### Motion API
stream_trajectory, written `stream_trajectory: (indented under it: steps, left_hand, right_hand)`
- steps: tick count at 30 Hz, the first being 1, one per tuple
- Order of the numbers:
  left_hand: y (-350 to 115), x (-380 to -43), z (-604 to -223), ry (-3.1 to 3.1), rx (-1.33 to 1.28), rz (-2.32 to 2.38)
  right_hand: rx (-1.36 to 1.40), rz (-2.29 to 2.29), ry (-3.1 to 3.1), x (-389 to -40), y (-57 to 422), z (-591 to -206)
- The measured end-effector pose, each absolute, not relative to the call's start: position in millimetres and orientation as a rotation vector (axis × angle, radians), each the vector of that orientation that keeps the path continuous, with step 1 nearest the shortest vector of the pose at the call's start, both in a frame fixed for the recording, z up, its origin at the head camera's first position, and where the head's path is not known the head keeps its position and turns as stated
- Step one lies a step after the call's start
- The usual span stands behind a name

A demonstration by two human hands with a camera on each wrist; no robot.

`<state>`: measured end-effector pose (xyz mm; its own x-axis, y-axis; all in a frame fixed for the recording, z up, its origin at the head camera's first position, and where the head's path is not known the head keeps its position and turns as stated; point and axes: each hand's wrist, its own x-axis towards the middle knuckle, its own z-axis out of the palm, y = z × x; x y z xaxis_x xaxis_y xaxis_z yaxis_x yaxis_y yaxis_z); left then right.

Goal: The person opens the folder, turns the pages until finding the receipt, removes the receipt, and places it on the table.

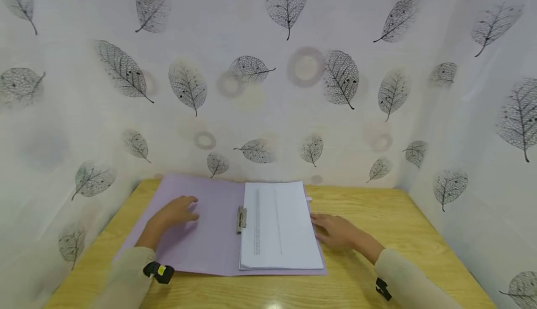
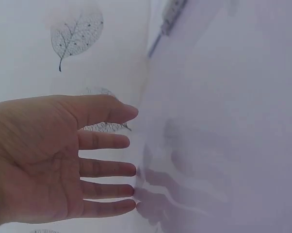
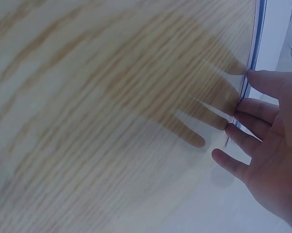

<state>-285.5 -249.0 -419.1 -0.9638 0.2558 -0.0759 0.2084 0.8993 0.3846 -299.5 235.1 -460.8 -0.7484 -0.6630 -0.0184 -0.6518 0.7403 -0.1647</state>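
A light purple folder (image 1: 205,234) lies spread open, its metal clip (image 1: 241,219) near the fold. A stack of white printed paper (image 1: 289,225) sits on its right half. Over the left cover is my left hand (image 1: 178,210), fingers extended and holding nothing; the left wrist view shows the palm (image 2: 39,160) beside the purple cover (image 2: 243,126). At the folder's right side, my right hand (image 1: 337,232) has fairly straight fingers. In the right wrist view its thumb and fingertips (image 3: 257,109) meet the folder's edge (image 3: 254,53).
The wood-grain table (image 1: 369,206) extends beyond the folder on both sides. A pale curtain with leaf prints (image 1: 287,3) hangs behind and along the sides. A small pale tab (image 1: 309,199) sticks out at the folder's right edge.
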Motion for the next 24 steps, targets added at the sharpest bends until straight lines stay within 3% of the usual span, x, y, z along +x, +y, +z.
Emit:
stream_trajectory:
  steps: [15, 24]
  left_hand:
    - [-190.0, -305.5, -421.0, 2.901, 0.384, 0.778]
    - [-145.6, -294.8, -438.9, 2.924, 0.514, 0.963]
  right_hand:
    - [-1.053, -0.211, 2.878, -302.9, 233.7, -462.7]
    - [-1.073, -0.273, 2.864, -303.3, 235.6, -464.0]
